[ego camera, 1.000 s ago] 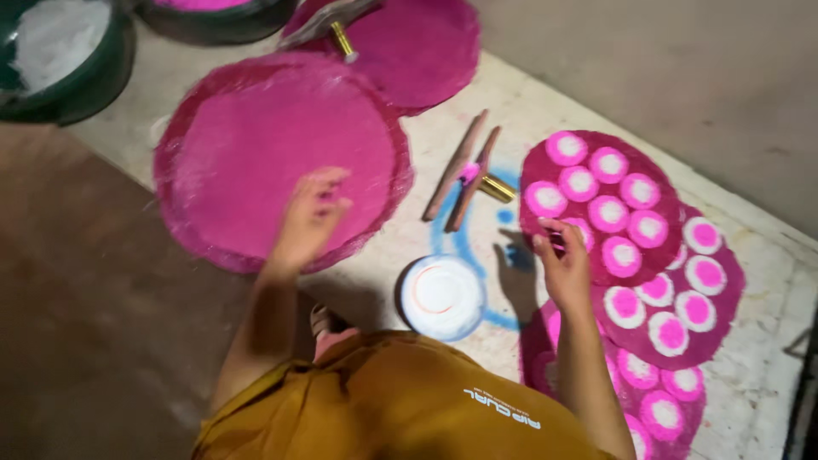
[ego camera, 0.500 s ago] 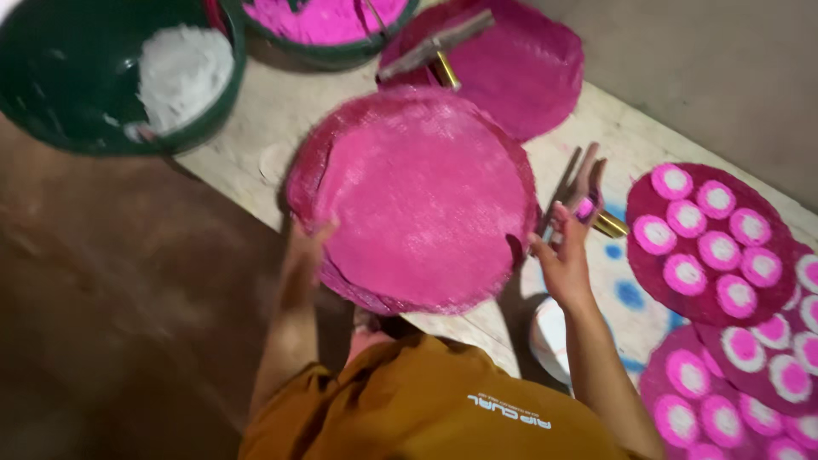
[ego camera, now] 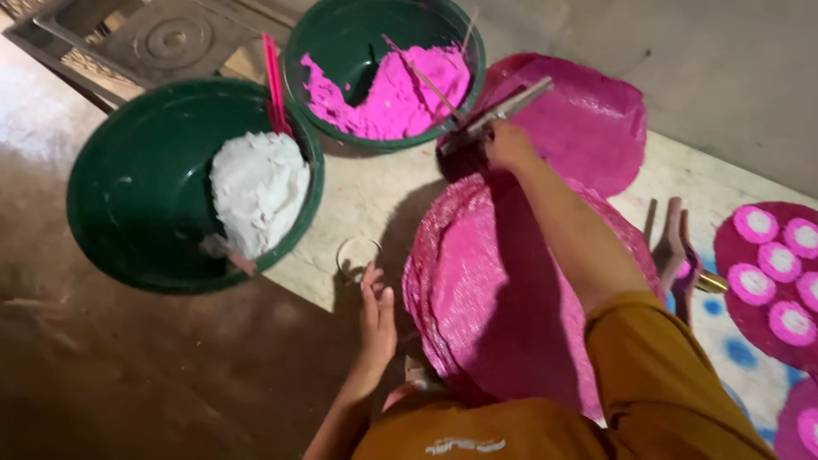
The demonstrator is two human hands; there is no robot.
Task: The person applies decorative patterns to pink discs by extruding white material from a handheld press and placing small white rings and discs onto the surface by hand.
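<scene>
**poster1:** Hands first, since that's what everyone asks. Right hand [ego camera: 509, 145] is reaching far forward and closing around the handle end of a flat metal scraper [ego camera: 498, 115]. The scraper is lying on the edge of the far pink mat [ego camera: 588, 119], its long axis running diagonally, near-left end down by the pink bowl [ego camera: 388, 77], far end pointing up and right. Left hand [ego camera: 376, 315] is gripping nothing: fingers are straight and together, resting at the near-left edge of the big pink mat stack [ego camera: 494, 298].

**poster2:** So which hand is closer to the scraper?

**poster1:** Right one, it's already on it. The left one is sitting well back toward the body, with the whole mat stack between it and the tool. The right arm is stretching straight across that stack and throwing a shadow over it.

**poster2:** Anything crowding the tool?

**poster1:** The pink bowl is sitting just beside the scraper's lower end, full of pink paste with thin sticks poking out. Left of that, a second green bowl [ego camera: 145, 187] is holding a lump of white paste [ego camera: 258, 189] with a pink stick leaning on its rim. A small clear ring-shaped thing, maybe a glass [ego camera: 357, 255], is standing just ahead of the left fingertips. Off right, wooden sticks [ego camera: 673, 243] are lying beside a mat covered in pink-and-white discs [ego camera: 771, 281]. Can't tell whether the scraper is actually lifting off the mat.
</scene>
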